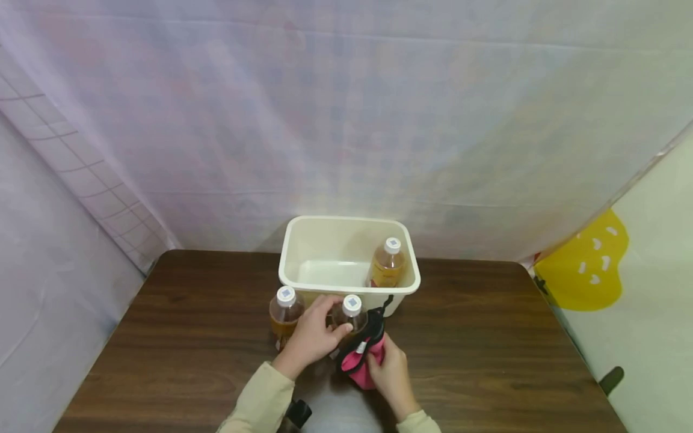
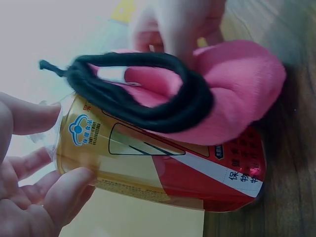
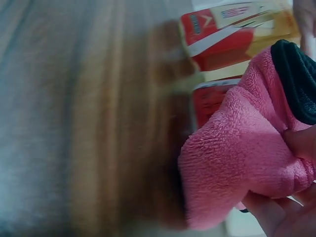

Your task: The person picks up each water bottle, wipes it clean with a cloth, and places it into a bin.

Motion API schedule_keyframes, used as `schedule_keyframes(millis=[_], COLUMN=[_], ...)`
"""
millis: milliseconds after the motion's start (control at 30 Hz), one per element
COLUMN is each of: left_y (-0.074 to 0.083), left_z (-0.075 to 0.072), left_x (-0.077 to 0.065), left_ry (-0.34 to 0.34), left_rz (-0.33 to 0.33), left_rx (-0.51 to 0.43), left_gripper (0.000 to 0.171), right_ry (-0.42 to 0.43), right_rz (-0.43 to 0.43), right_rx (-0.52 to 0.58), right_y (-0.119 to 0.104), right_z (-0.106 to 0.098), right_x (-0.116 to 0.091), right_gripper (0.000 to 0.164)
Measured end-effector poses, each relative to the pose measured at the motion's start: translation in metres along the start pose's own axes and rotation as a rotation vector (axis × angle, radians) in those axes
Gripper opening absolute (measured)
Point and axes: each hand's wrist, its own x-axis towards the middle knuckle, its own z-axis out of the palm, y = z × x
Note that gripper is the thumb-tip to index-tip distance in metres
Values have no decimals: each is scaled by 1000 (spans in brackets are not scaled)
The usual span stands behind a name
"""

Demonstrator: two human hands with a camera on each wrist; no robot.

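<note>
My left hand [image 1: 313,337] grips a capped plastic drink bottle [image 1: 352,305] round its upper part, the bottle standing at the front of the white bin. In the left wrist view its gold and red label [image 2: 143,170] shows below my thumb. My right hand [image 1: 394,374] pinches a fluffy pink cloth [image 3: 237,153] with black edging and a small black loop. The cloth is bunched up and overlaps the bottle's side in the left wrist view. A second bottle [image 1: 284,319], with a white cap and amber drink, stands just left of my left hand.
The white plastic bin [image 1: 349,290] stands at the back of the dark wooden table [image 1: 476,337]. Inside it, on the right, is another amber bottle [image 1: 387,264]. A small black object [image 1: 298,413] lies near my left sleeve. A pale curtain [image 1: 346,120] hangs behind the table.
</note>
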Motion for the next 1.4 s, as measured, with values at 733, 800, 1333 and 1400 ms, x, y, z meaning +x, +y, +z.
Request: schedule_keyframes(millis=[733, 800, 1333, 1400], left_y=[14, 15, 6, 6], left_z=[17, 17, 5, 3], left_x=[-2, -1, -1, -1], left_ry=[169, 154, -21, -54], left_rz=[-46, -31, 65, 76], left_rx=[95, 77, -134, -150], left_gripper=[46, 43, 32, 32], right_ry=[-14, -16, 18, 23], right_rz=[122, 128, 66, 53], right_rx=[54, 93, 194, 199], right_y=[7, 4, -20, -23], right_z=[-4, -10, -54, -56], right_x=[-10, -11, -4, 0], right_gripper=[25, 25, 29, 30])
